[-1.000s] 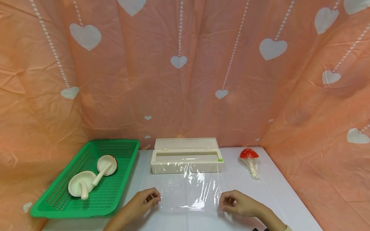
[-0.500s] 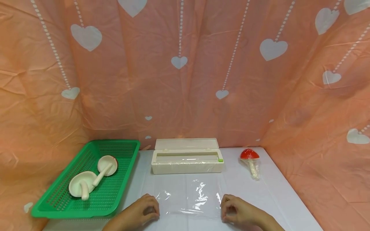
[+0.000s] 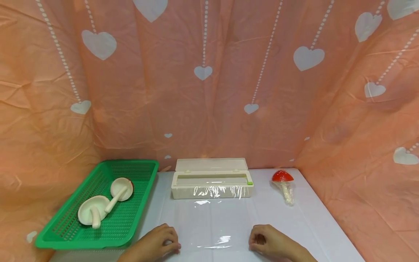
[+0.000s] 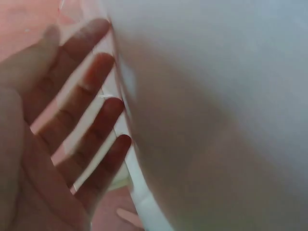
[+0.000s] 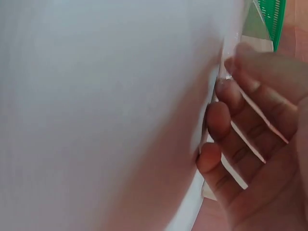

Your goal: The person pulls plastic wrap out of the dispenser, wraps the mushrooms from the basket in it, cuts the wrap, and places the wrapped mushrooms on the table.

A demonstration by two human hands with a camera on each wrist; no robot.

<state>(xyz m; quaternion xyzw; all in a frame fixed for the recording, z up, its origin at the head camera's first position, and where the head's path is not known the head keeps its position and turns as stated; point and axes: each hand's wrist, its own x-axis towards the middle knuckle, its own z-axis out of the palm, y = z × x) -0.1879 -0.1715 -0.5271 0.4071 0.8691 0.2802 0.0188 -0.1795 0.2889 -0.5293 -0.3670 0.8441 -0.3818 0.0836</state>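
A sheet of cling film (image 3: pixel 211 225) runs out over the front of a white dispenser box (image 3: pixel 211 192) toward the person. At the sheet's near left corner the left hand (image 3: pixel 156 243) pinches the film, thumb tucked under curled fingers. Opposite it, the right hand (image 3: pixel 273 241) pinches the near right corner in the same way. Both hands are low over the table. In the left wrist view the left hand's fingers (image 4: pixel 96 72) touch the white table surface; the right hand's fingers (image 5: pixel 219 118) do likewise in the right wrist view. The clear film is hard to make out there.
The box's lid (image 3: pixel 211 165) is raised, with a green cutter slide (image 3: pixel 250 183) at its right end. A green basket (image 3: pixel 140 207) with two white mushroom-shaped pieces (image 3: pixel 95 211) stands left. A film-wrapped red-capped toy mushroom (image 3: pixel 283 183) lies right. Orange curtains (image 3: pixel 209 109) enclose the table.
Both hands have moved down and toward the person, drawing the film's near edge along. The sheet now looks flatter and lower. Box, basket and mushroom have stayed put.
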